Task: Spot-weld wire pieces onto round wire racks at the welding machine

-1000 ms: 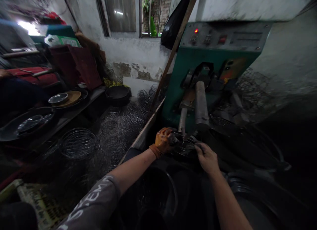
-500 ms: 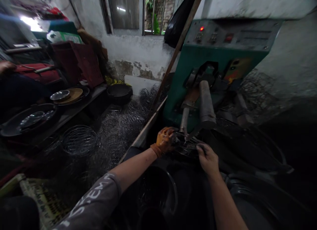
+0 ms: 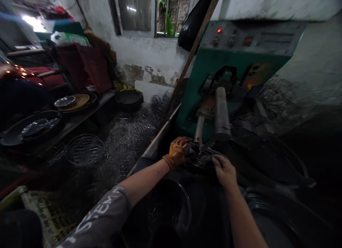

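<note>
Your right hand [image 3: 226, 171] pinches wire rack [image 3: 200, 161] by edge, gloved left hand [image 3: 176, 152] grips opposite side, rack's between both, right by lower machine rod [image 3: 199, 128].

The low bench [image 3: 75, 120] supports two wide, dark pans. The front pan [image 3: 13, 131] contains shiny, round metallic pieces [image 3: 35, 127]. The rear pan [image 3: 92, 98] carries a tan round tray [image 3: 81, 100], with a silver dish [image 3: 64, 101] overlapping its edge. The floor [image 3: 146, 104] supports a heap of wire racks [image 3: 124, 141]. One round wire rack [image 3: 86, 150] lies beside the heap; its support is too dark to identify.
</note>
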Demonstrator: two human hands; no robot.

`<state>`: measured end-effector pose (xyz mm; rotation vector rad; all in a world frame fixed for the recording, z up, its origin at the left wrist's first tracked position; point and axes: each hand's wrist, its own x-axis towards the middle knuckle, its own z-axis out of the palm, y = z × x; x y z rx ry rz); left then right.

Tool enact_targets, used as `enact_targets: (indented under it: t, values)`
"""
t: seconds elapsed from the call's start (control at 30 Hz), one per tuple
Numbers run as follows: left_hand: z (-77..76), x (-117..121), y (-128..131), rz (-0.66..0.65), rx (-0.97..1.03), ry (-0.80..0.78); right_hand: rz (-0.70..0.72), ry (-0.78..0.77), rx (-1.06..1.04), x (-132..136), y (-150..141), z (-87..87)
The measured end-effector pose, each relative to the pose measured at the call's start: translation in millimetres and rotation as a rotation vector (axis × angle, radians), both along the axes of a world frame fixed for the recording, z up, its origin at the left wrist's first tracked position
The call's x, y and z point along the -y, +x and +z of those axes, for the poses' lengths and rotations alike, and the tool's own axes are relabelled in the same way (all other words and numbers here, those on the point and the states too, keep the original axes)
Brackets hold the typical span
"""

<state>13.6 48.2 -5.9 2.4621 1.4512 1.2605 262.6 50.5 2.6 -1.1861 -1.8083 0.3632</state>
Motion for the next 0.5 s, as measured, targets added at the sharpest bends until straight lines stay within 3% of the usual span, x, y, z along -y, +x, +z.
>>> enact_targets:
  t: [0.5]
  values:
    - [-3.8, -0.3, -0.5, 0.008, -0.027, -0.021, -0.010, 0.082, 0.009, 0.2, 0.8, -2.0]
